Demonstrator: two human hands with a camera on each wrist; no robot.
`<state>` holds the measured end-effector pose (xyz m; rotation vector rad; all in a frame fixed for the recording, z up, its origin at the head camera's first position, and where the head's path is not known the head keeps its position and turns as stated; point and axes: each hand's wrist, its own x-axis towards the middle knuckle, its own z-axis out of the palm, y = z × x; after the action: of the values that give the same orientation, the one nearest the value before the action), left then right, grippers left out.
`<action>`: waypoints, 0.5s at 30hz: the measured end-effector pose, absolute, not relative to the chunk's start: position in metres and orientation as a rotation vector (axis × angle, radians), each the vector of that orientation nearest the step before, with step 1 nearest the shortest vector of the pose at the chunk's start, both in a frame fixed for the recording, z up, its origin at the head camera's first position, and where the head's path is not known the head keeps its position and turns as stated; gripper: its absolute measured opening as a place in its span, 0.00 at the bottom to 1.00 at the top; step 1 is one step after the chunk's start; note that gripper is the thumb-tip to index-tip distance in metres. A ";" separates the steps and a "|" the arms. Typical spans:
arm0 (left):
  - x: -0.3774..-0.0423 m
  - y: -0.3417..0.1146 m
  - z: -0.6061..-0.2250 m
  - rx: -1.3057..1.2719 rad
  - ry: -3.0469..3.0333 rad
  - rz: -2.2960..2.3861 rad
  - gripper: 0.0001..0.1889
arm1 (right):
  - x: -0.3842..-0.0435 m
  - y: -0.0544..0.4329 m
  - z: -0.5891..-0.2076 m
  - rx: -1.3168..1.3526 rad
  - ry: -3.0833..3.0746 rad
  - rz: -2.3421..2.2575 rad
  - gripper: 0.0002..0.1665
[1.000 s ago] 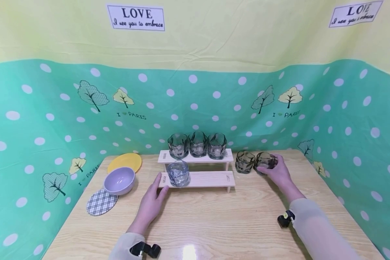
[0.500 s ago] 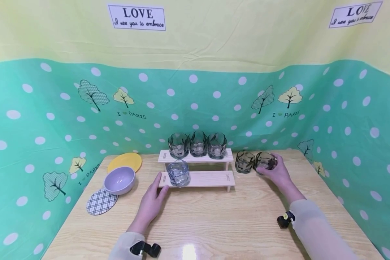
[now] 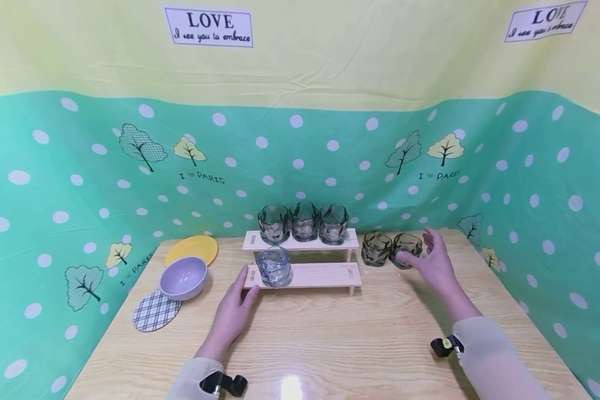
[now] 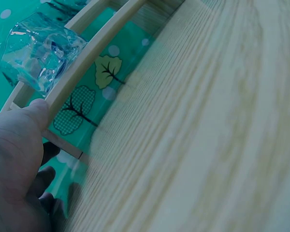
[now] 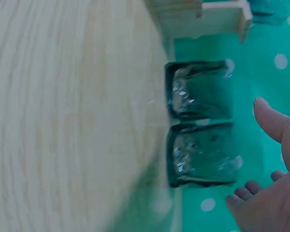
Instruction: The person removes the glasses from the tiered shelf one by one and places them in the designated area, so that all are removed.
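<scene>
In the head view my left hand (image 3: 233, 308) grips the left end of the low wooden shelf (image 3: 325, 275), its thumb at the front edge. A clear bluish glass (image 3: 274, 268) stands on that shelf close to the fingers; the left wrist view shows the same glass (image 4: 41, 53) just beyond the thumb. My right hand (image 3: 436, 265) is spread beside a brown-tinted glass (image 3: 408, 248), fingers lifted off it and thumb overlapping its near side. Another brown-tinted glass (image 3: 377, 249) stands right beside it. In the right wrist view the open right hand (image 5: 275, 179) is apart from both glasses.
Three grey glasses (image 3: 305, 222) stand in a row on the higher wooden shelf (image 3: 352, 240) behind. At the left lie a yellow plate (image 3: 200, 248), a purple bowl (image 3: 184, 278) and a checked round coaster (image 3: 155, 312). A dotted green cloth (image 3: 300, 183) walls off the table.
My right hand has let go of the right brown-tinted glass, its fingers opening and drawing slightly back to the right. The left hand and all the glasses have stayed in place.
</scene>
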<state>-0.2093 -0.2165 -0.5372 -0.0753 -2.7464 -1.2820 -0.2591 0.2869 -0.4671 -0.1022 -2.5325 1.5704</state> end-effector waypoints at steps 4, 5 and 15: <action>-0.209 -0.217 -0.537 -0.070 -2.748 -1.280 0.39 | -0.251 0.281 -0.458 -0.049 -2.516 1.527 0.79; -0.209 -0.217 -0.537 -0.070 -2.749 -1.279 0.39 | -0.249 0.278 -0.455 -0.036 -2.511 1.523 0.78; -0.208 -0.216 -0.537 -0.069 -2.753 -1.279 0.39 | -0.226 0.248 -0.428 0.083 -2.483 1.520 0.69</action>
<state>-0.2078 -0.2161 -0.5369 -0.0694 -2.7530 -1.2793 -0.2260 0.2485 -0.4277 0.0831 -2.4828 1.5204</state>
